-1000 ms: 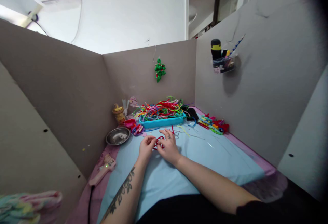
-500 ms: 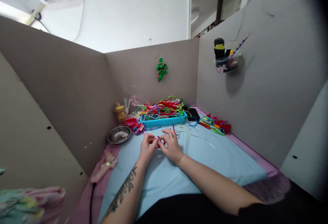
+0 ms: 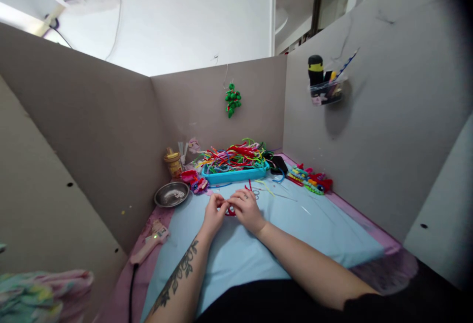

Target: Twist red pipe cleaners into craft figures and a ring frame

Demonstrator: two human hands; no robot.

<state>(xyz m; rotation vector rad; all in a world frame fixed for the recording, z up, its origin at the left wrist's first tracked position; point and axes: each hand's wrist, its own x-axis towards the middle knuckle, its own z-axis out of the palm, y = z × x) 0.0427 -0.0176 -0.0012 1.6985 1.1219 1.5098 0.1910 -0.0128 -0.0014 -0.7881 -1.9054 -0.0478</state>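
Between my hands is a small piece of bent red pipe cleaner (image 3: 231, 211), mostly covered by the fingers. My left hand (image 3: 215, 211) pinches it from the left with thumb and fingertips. From the right, my right hand (image 3: 247, 208) grips it, fingers bent and closed over the top. The fingertips of both hands meet above the red loops. Just beyond my right hand a pair of scissors (image 3: 256, 194) lies on the blue cloth, with only its handle loops plain. A loose yellow-green pipe cleaner (image 3: 266, 187) rests near it.
At the back stands a blue tray (image 3: 236, 175) heaped with colourful pipe cleaners. A metal bowl (image 3: 162, 198) and a pink glue gun (image 3: 150, 246) with a black cord lie left. Colourful finished pieces (image 3: 312, 180) sit right. Grey partitions (image 3: 218, 86) enclose the table.
My right hand's fingers, raised and spread half a second ago, have come down and closed toward my left fingertips. The red piece is now more hidden. The view shifted slightly at first.
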